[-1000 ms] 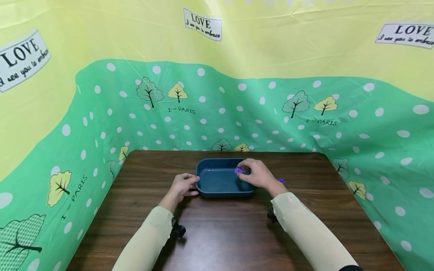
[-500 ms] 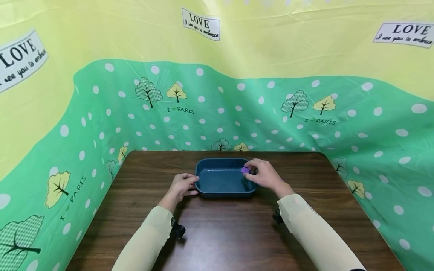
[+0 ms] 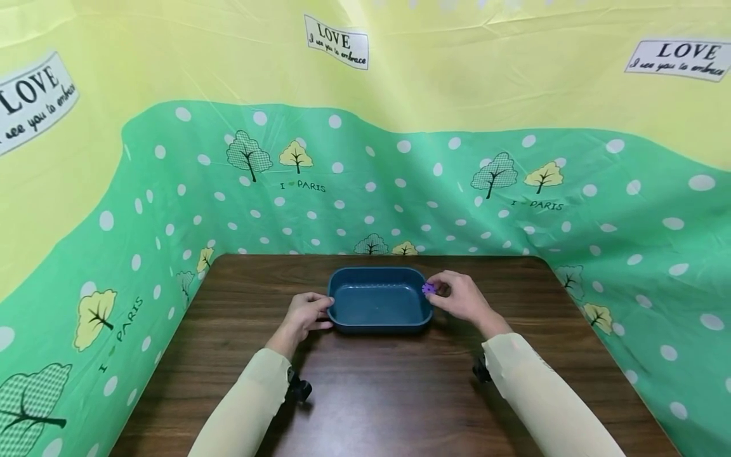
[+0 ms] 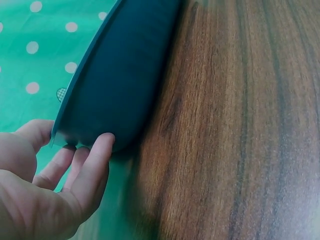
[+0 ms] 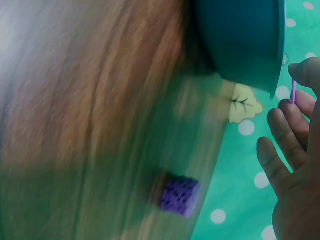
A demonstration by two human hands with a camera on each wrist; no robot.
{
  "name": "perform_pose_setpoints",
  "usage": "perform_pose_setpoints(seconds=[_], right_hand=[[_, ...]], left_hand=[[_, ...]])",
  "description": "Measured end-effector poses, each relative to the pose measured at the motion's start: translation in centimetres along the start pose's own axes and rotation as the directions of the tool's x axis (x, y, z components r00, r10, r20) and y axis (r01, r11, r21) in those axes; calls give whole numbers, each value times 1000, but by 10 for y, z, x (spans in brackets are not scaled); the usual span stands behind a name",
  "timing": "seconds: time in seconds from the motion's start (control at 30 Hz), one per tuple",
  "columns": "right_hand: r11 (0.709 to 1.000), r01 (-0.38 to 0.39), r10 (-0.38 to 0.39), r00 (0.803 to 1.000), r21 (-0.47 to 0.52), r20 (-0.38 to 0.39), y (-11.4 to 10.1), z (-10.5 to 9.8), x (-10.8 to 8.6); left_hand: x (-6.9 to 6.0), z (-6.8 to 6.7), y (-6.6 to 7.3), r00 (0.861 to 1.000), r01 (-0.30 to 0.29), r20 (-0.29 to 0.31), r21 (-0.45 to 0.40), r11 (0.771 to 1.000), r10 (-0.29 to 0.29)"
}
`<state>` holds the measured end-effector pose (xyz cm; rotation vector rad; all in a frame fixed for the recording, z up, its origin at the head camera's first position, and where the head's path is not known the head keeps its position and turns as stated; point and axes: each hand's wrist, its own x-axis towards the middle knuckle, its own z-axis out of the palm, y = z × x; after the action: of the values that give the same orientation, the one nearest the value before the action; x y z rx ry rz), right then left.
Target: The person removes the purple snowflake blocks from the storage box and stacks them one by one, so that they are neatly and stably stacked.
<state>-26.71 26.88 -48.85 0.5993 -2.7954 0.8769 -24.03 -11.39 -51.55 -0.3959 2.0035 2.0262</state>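
A dark blue rectangular basin [image 3: 377, 306] stands on the table, with nothing seen on its floor. My left hand [image 3: 302, 315] grips its left end, the thumb at the rim and the fingers against the outer wall [image 4: 110, 75]. At the basin's right end, my right hand [image 3: 461, 298] pinches a thin purple notched disc [image 3: 428, 289] between thumb and fingers. The right wrist view shows that disc [image 5: 293, 92] edge-on, just off the rim. A purple stack [image 5: 181, 196] of what look like similar discs lies on the table below this hand; in the head view the stack is hidden.
The brown wood-grain table [image 3: 377, 393] extends around the basin on all sides. A green and yellow printed cloth [image 3: 388, 165] hangs behind the table and along its sides. Black wrist cameras are strapped under both sleeves.
My right hand has moved right with the purple disc, from over the basin's inside to its right rim. The purple stack has gone from sight behind that arm. My left hand stays put.
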Motion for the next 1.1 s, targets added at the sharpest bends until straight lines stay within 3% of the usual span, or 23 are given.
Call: perform_pose_setpoints(seconds=[0.3, 0.63, 1.1], right_hand=[[998, -20, 18, 999, -58, -40, 24, -7, -16], [991, -96, 95, 995, -90, -22, 47, -13, -28], [979, -165, 167, 986, -122, 5, 63, -26, -37]], left_hand=[[-2, -2, -3, 1000, 5, 0, -13, 1000, -5], [-1, -1, -2, 1000, 6, 0, -1, 1000, -6], [0, -2, -1, 1000, 8, -8, -11, 1000, -8]])
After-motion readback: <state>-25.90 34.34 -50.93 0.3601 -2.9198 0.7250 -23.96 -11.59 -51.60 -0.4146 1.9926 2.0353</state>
